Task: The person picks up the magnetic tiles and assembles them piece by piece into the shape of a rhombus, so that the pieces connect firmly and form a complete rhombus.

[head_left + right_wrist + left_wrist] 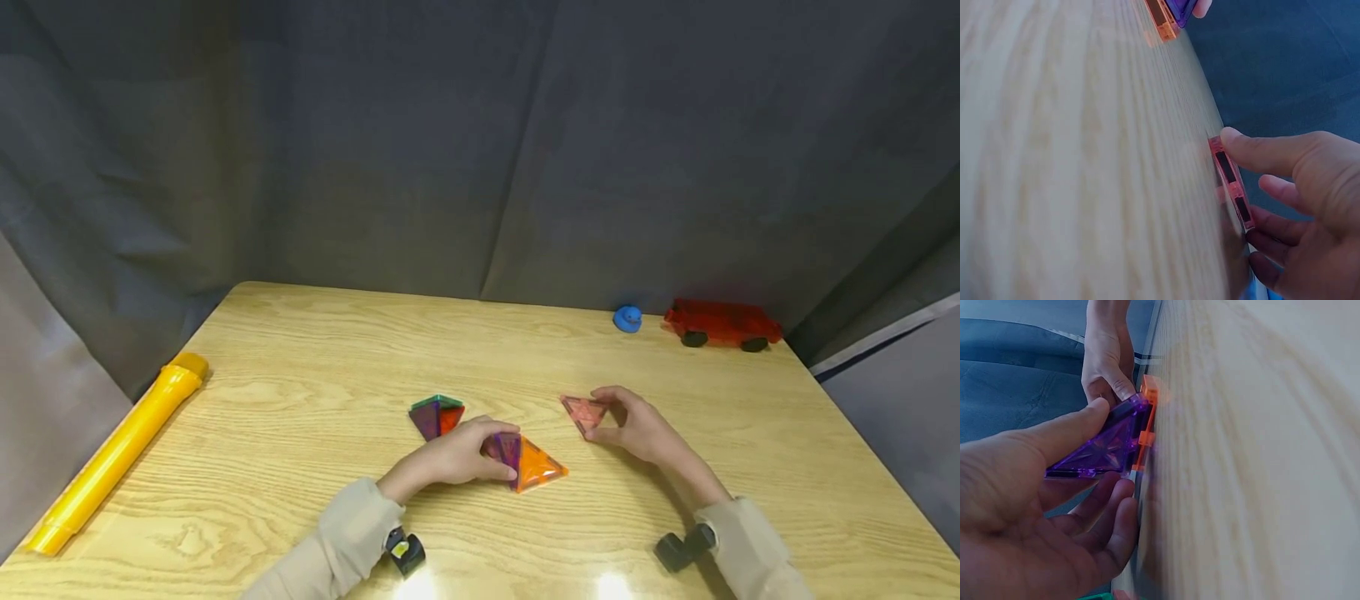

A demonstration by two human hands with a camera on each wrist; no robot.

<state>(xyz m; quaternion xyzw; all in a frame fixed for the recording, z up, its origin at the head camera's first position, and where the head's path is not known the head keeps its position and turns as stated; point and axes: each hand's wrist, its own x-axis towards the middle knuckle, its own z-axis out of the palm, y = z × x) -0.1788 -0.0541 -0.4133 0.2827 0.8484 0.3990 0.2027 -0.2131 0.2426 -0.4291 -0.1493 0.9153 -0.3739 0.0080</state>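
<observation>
My left hand [468, 452] pinches a purple translucent triangular magnetic tile [1100, 447] between thumb and fingers, and the tile stands tilted up from the table. Along its edge it meets an orange triangular tile [537, 465], which lies flat on the wood. To the right, my right hand [633, 423] holds a pink-red triangular tile [1232, 181] by its edges, thumb at one corner and fingers at another. That tile lies at or just above the tabletop, apart from the orange one. Behind the left hand sits a small joined pyramid [437, 417] of green, purple and red tiles.
A yellow tube [120, 450] with a wider head lies along the table's left side. At the back right stand a blue rubber duck [627, 318] and a red translucent toy car [723, 323] with black wheels. Dark curtains [450, 150] hang behind the wooden table [315, 342].
</observation>
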